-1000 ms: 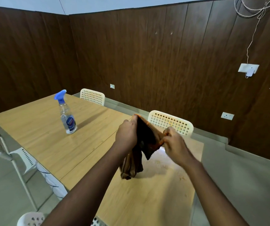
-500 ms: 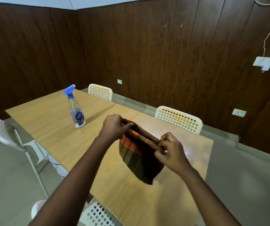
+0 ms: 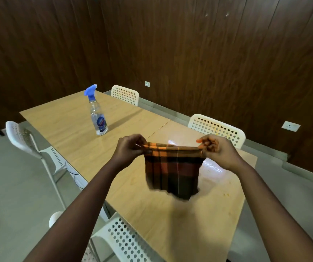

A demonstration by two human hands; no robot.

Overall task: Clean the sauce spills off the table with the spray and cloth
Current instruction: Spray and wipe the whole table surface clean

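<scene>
Above the bench (image 3: pixel 72 118), your left hand (image 3: pixel 130 148) and right hand (image 3: pixel 217 151) pinch the cloth (image 3: pixel 172 169) taut. Spray bottle (image 3: pixel 97 112) stands far left, unheld. Orange specks (image 3: pixel 227 194) right: wiping remains.

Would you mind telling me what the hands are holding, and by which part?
The orange-and-brown plaid cloth: left hand and right hand pinch its top corners.
</scene>
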